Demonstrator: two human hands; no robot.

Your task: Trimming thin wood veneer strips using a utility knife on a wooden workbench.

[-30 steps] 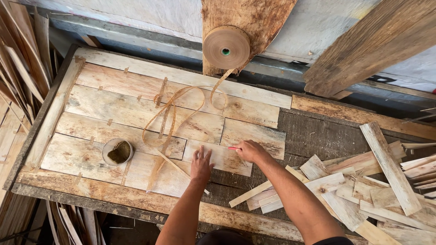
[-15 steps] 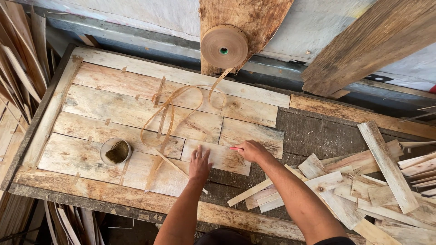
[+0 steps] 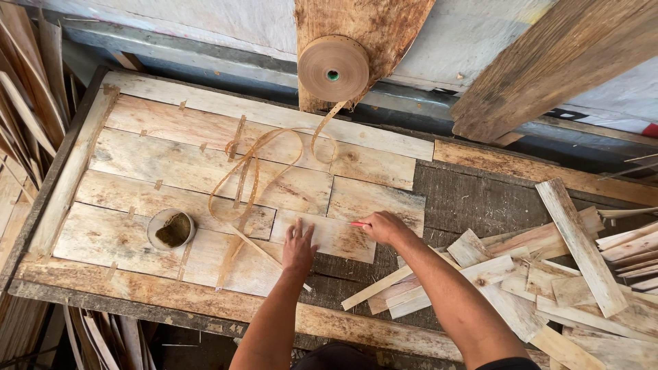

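My left hand (image 3: 299, 245) lies flat, fingers spread, on a short pale veneer piece (image 3: 329, 233) in the lower row of a sheet of joined veneer strips (image 3: 171, 171). My right hand (image 3: 384, 226) is closed on a small red-tipped tool (image 3: 358, 224), its tip touching the same piece near its upper right. A loose brown paper tape strip (image 3: 255, 171) loops over the sheet from a tape roll (image 3: 334, 68) hung on a board at the back.
A small round bowl of dark paste (image 3: 171, 229) sits on the sheet at lower left. A heap of loose veneer offcuts (image 3: 548, 274) covers the right of the dark worktable (image 3: 473, 199). Thin strips lean at the far left (image 3: 20, 103). A thick plank (image 3: 555, 68) slants at the upper right.
Both hands stay on the short veneer piece with almost no shift. The red-tipped tool now shows at my right hand's fingertips.
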